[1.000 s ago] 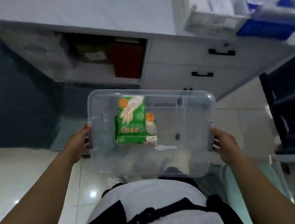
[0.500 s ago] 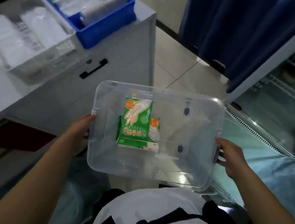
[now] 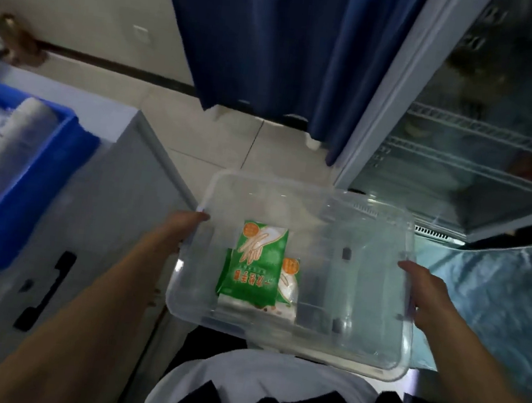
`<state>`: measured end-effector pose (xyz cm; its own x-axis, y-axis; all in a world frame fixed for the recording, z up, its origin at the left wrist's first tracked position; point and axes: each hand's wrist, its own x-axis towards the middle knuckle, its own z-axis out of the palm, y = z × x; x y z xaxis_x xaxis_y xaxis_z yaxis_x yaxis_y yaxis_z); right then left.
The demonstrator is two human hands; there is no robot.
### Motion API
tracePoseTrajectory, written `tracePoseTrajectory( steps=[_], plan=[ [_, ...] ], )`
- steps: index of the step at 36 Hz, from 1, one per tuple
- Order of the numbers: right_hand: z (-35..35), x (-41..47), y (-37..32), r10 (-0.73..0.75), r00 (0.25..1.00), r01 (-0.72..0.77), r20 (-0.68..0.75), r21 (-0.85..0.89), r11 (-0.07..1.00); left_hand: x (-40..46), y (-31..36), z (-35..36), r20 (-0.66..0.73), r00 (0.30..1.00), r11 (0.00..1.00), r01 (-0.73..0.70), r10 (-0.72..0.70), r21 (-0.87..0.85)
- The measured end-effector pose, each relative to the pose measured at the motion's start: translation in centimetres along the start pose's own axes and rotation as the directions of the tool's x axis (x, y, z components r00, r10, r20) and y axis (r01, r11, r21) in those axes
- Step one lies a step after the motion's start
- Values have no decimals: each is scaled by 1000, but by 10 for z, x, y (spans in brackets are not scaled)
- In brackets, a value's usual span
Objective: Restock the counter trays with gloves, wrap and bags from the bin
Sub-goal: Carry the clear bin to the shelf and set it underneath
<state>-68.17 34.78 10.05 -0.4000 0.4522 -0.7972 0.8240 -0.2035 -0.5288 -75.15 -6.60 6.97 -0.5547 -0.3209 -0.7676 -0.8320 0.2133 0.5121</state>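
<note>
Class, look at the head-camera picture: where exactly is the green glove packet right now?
The green glove packet lies flat in the left half of the clear bin, nearer the left hand than the right hand, partly covering a second packet.

A pale grey desk (image 3: 119, 164) with black drawer handles is seen at nine o'clock; a blue plastic tray (image 3: 47, 156) holding white wrap rolls (image 3: 9, 145) is set on it.

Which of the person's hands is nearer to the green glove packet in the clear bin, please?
Left. The left hand grips the clear bin at its left edge, just beside the green glove packet; the right hand holds the opposite edge, across the bin's bare half.
</note>
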Motion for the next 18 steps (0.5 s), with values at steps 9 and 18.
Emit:
tracePoseTrajectory(
  steps=[9, 18],
  plan=[
    [96, -40, -68, 22, 999, -16, -44, 128, 992, 106, 209, -52, 154, 978, 984, -155, 140, 86],
    [185, -49, -141, -56, 998, 57, -11, 313, 948, 158, 370, -91, 110, 906, 904, -418, 408, 93]
  ],
)
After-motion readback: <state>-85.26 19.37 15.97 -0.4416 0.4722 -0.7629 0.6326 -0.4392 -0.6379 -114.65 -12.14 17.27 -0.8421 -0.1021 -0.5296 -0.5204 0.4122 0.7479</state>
